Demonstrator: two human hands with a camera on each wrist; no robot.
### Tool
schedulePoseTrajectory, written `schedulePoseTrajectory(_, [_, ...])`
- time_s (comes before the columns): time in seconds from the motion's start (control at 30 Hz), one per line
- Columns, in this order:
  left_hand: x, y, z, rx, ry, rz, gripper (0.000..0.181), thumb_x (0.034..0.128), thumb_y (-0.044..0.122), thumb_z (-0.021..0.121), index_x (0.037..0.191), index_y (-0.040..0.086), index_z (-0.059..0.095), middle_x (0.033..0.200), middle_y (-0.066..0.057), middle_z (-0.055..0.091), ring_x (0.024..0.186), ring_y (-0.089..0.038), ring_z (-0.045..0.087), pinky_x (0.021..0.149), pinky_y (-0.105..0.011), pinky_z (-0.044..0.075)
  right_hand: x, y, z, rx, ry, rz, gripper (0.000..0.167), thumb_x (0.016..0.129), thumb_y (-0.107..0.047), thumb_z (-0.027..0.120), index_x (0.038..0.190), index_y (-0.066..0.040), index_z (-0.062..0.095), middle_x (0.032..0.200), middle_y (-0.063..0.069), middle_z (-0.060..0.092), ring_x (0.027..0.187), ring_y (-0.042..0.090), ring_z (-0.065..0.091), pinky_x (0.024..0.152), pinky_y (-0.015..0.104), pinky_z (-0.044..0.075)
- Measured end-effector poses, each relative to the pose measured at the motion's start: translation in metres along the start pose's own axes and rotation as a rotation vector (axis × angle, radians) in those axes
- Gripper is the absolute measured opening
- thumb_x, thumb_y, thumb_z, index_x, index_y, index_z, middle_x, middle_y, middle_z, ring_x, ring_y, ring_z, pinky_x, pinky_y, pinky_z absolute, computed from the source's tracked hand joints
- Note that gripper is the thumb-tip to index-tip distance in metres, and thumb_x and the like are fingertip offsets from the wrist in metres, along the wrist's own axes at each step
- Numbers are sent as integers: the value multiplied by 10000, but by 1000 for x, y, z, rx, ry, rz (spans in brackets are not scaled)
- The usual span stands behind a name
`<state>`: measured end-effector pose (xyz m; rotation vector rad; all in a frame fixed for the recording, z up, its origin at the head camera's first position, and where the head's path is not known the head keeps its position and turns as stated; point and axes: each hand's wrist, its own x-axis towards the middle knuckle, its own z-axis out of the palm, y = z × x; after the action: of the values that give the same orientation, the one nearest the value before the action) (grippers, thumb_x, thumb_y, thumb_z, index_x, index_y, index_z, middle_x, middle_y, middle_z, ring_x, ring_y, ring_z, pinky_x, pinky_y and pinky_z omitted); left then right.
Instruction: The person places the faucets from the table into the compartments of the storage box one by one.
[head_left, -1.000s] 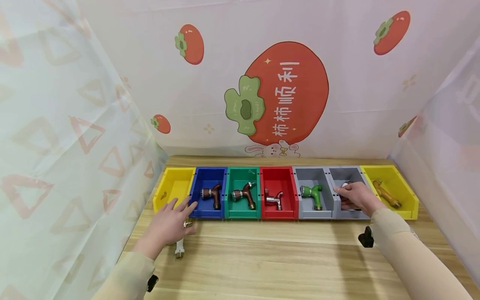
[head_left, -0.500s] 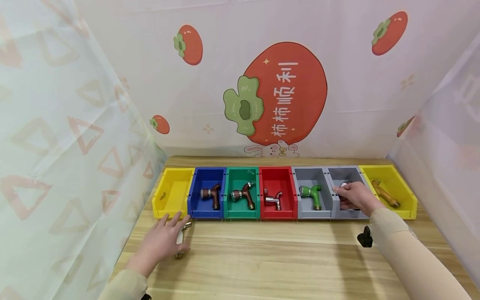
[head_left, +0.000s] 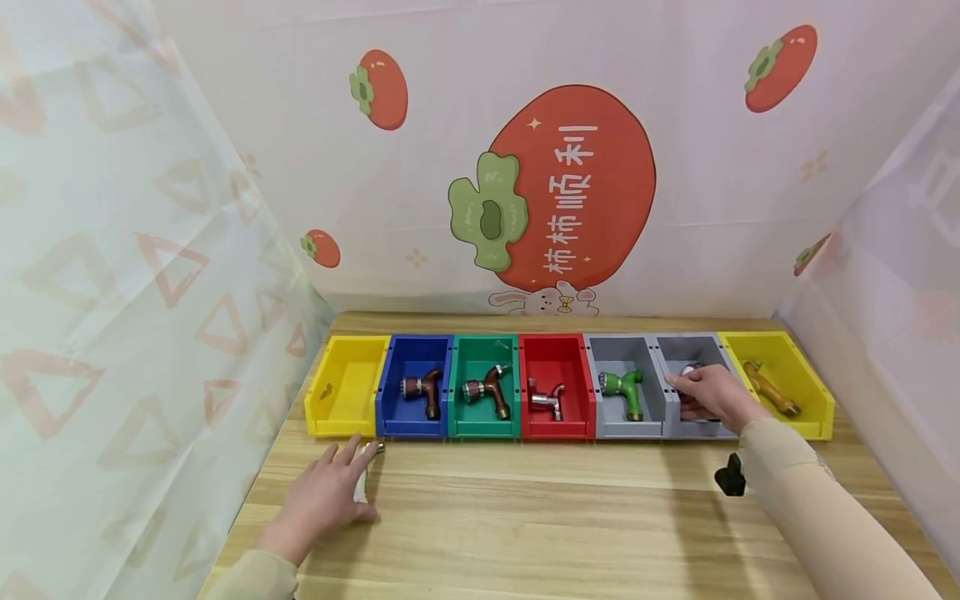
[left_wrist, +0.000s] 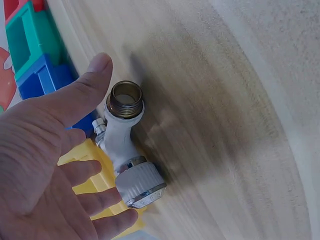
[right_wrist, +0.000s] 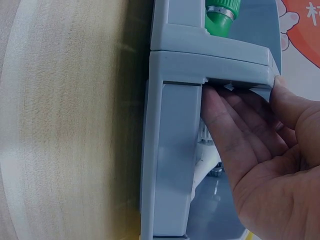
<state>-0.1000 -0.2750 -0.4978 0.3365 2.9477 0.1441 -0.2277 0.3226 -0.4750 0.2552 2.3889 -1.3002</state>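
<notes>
My left hand hovers at the white faucet lying on the wooden table, before the left yellow bin. In the left wrist view its thumb and fingers are spread beside the faucet, around nothing; whether they touch it I cannot tell. My right hand grips the side wall of the right grey bin, thumb on the rim and fingers inside. Behind those fingers a white faucet in that bin is partly hidden.
In the row stand a blue bin and a green bin with brown faucets, a red bin with a chrome one, and a left grey bin with a green faucet. A yellow-orange faucet lies in the right yellow bin.
My left hand has moved left and toward me, from the front of the yellow and blue bins to over the white faucet. The right hand keeps its place on the grey bin.
</notes>
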Motion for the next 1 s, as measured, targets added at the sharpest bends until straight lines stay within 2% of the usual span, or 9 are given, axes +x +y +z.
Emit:
schedulePoseTrajectory(0.23, [-6, 2, 8, 1, 11, -15, 1004, 678, 501, 905, 1508, 102, 505, 1502, -247, 499, 1289, -609, 458, 981, -749, 429, 0, 0, 0, 6, 1, -4, 463, 1045, -354, 605, 1109, 101, 654, 870, 75, 651, 785, 205, 696, 772, 372, 640])
schedulePoseTrajectory(0.5, [-6, 0, 8, -14, -16, -14, 1024, 623, 365, 942, 1510, 101, 503, 1505, -249, 491, 1248, -581, 495, 955, -728, 461, 0, 1, 0, 14, -8, -6, 462, 1050, -344, 597, 1124, 110, 645, 870, 77, 652, 788, 209, 696, 780, 376, 639])
schedulePoseTrajectory(0.77, [-5, -3, 9, 36, 41, 62, 953, 601, 336, 943, 1432, 56, 572, 1389, -275, 571, 1085, -532, 572, 954, -668, 487, 1, 1, 0, 22, -9, -3, 468, 1051, -346, 595, 1137, 111, 643, 869, 79, 655, 798, 222, 699, 790, 387, 638])
schedulePoseTrajectory(1.0, [-7, -5, 9, 69, 94, 119, 953, 608, 347, 943, 1440, 69, 571, 1394, -256, 569, 1116, -525, 561, 971, -662, 482, 1, 1, 0, 23, -10, -2, 473, 1051, -346, 594, 1152, 114, 636, 878, 82, 651, 795, 212, 697, 786, 381, 639])
